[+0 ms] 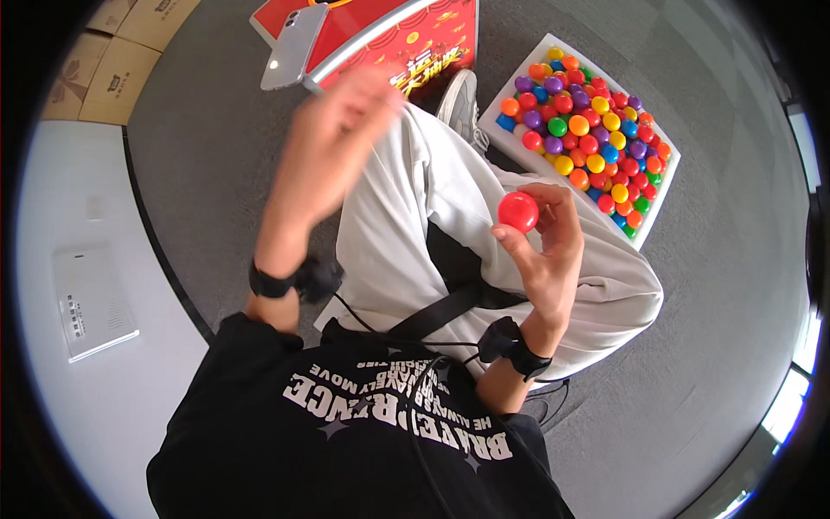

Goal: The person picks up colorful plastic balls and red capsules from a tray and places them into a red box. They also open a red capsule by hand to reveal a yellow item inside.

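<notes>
My right hand (553, 264) pinches a small red plastic ball (518, 212) between thumb and fingers, held above my crossed legs. My left hand (328, 147) is raised over my knee beside the red printed box (372, 52). Motion smears its fingers, and I cannot make out anything in them. Ahead on the right, a white tray (503, 143) holds several balls in red, orange, yellow, green, blue and purple. A silver phone (296, 50) leans at the left edge of the red box.
Cardboard boxes (117, 78) are stacked at the far left, by a white wall with a white panel (97, 303). My grey shoe (460, 104) lies between the red box and the tray. Black straps with small devices and cables sit on both wrists.
</notes>
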A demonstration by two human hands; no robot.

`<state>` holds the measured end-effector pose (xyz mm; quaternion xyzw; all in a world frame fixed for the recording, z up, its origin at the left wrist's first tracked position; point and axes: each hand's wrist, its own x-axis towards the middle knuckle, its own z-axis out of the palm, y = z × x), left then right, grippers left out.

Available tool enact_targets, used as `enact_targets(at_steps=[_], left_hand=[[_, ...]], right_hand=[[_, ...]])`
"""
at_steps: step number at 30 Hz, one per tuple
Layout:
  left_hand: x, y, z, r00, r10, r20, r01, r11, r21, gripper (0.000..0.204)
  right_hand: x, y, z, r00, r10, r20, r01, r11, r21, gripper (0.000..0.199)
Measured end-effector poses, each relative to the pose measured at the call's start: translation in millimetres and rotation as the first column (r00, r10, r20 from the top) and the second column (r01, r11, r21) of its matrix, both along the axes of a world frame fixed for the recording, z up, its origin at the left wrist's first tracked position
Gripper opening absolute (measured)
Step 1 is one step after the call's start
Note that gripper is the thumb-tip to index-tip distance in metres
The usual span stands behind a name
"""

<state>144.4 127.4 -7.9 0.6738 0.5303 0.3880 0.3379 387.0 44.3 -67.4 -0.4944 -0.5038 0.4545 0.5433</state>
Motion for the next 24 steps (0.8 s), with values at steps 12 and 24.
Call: enact_targets(at_steps=[12, 24], left_hand=[[23.9, -82.4, 5.0, 0.836, -0.128, 0.534, 0.386, 0.829, -0.406, 0.039], [19.6, -100.1, -7.8, 0.798, -0.085, 0.597, 0.4, 0.816, -0.418, 0.041]], right_hand=[[-38.0, -17.8, 27.7, 0.996, 0.071, 0.049, -0.079, 0.981, 0.178, 0.055], [-51.6, -26.3, 34.7, 0.993, -0.082, -0.091, 0.087, 0.994, 0.062, 0.04]])
